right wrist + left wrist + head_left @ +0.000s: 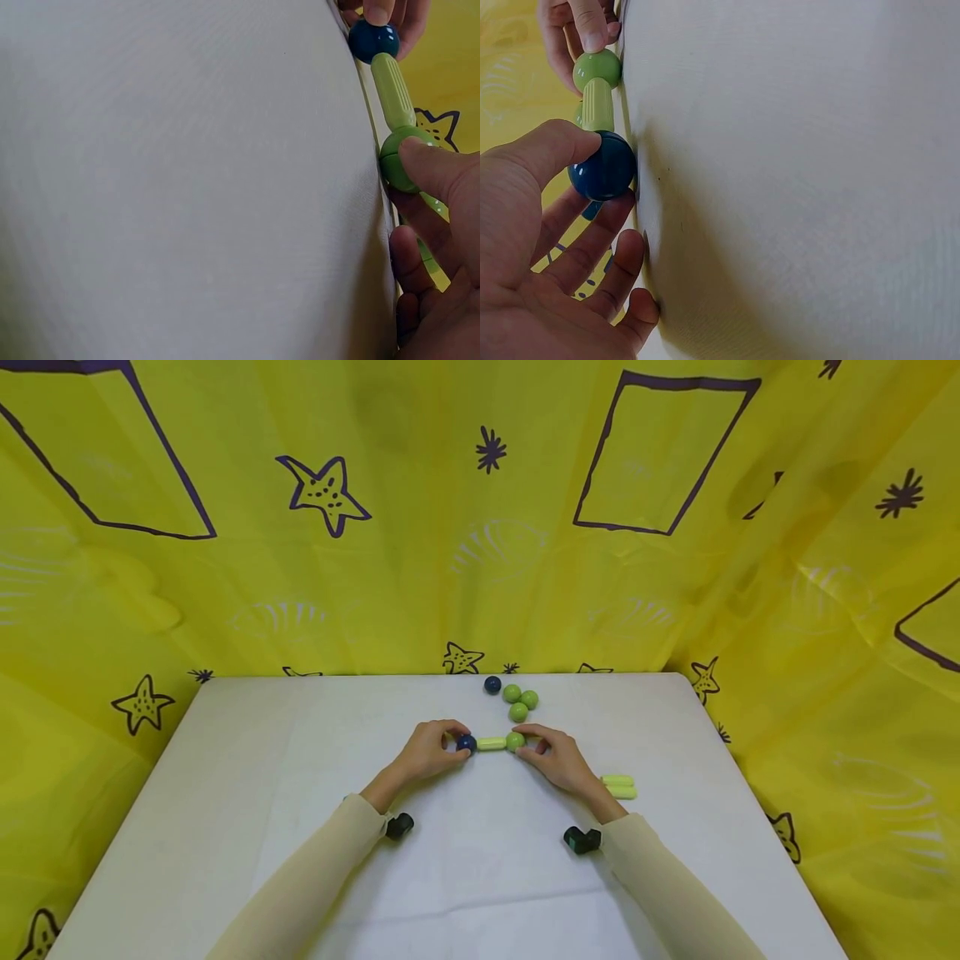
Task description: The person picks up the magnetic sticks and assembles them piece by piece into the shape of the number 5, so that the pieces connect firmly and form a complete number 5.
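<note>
My left hand (431,750) pinches a dark blue ball (467,744) between thumb and fingers. A pale green ribbed rod (492,743) joins that ball to a light green ball (515,742), which my right hand (558,760) pinches from the other side. The rod lies crosswise between the two hands, just at the white table surface. Close up in the left wrist view, the thumb presses on top of the blue ball (604,166). In the right wrist view, the thumb covers part of the green ball (403,157).
Behind the hands, another dark blue ball (492,685) and a cluster of green balls (519,712) stand on the white table (300,760). Pale green rods (618,787) lie beside the right wrist. A yellow patterned curtain (420,585) borders the table.
</note>
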Action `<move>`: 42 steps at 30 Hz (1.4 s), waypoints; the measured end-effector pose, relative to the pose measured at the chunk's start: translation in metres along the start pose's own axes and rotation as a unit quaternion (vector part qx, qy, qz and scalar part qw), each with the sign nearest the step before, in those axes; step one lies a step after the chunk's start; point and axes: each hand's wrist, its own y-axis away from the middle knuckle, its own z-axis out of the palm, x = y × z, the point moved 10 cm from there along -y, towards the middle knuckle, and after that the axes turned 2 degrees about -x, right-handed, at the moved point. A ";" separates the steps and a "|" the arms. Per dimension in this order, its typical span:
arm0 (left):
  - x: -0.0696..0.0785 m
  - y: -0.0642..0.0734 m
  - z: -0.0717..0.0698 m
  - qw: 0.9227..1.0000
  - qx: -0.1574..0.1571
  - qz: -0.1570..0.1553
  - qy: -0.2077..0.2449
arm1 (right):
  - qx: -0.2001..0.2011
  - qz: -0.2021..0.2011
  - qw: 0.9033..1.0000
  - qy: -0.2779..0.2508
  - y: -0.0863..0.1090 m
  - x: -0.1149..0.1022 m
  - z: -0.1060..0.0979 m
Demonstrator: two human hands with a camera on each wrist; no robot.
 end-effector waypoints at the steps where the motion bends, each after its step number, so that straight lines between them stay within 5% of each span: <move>1: 0.000 0.000 0.000 1.000 -0.001 0.000 -0.001 | 0.000 0.000 1.000 0.000 0.000 0.000 0.000; 27: -0.006 0.007 -0.018 1.000 0.009 -0.021 -0.013 | 0.030 0.001 0.999 0.024 -0.010 -0.013 0.001; 36: 0.001 0.022 -0.035 0.999 0.020 0.024 -0.037 | 0.031 0.002 0.999 0.028 -0.010 -0.010 0.002; 42: -0.003 0.034 -0.049 0.998 0.025 0.024 -0.057 | 0.034 0.001 0.999 0.036 -0.011 -0.008 0.004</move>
